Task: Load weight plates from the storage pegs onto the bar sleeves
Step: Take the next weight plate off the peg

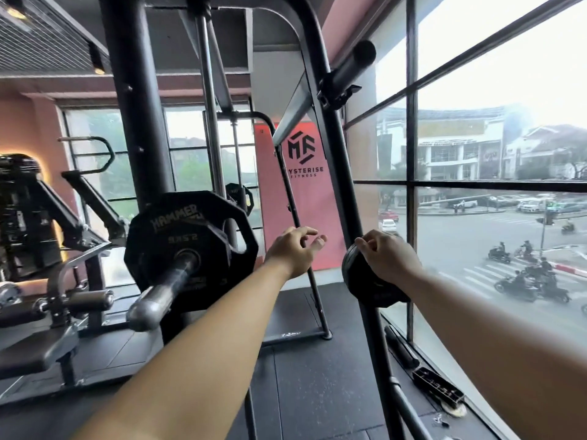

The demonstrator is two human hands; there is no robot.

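Sleeve (163,289) at left centre carries one big plate (165,230). Right hand (389,262) grips small plate (360,282) at right centre, against rack upright (333,160). Left hand (293,252) spread, holding nothing.

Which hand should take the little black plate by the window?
The right hand, probably. Its fingers curl over the top edge of the small black plate, while the left hand hangs open in the air beside it, holding nothing.

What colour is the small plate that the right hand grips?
Black; the head view shows the small plate under the right hand.
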